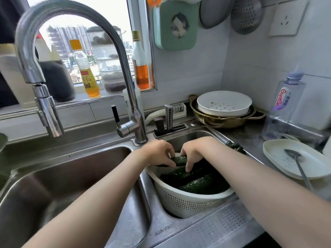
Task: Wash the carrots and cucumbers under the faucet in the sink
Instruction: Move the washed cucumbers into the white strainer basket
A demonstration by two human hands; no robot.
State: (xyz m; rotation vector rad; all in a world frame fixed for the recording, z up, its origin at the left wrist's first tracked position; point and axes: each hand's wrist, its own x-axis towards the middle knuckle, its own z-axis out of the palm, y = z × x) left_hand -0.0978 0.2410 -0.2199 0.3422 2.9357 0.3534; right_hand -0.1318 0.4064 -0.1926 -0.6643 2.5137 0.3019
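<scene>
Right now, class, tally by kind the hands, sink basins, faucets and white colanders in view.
Hands: 2 (left hand, right hand, both gripping a cucumber)
Sink basins: 2 (left basin, right basin)
Faucet: 1
White colanders: 2 (sink colander, counter colander)
Total: 7

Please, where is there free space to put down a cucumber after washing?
The left basin, under the faucet spout and left of the middle divider, looks bare. The perforated ledge in front of the colander is also free. Crowded: the right basin, filled by the colander of cucumbers, and the right counter with plate, bowls and bottle.
</scene>
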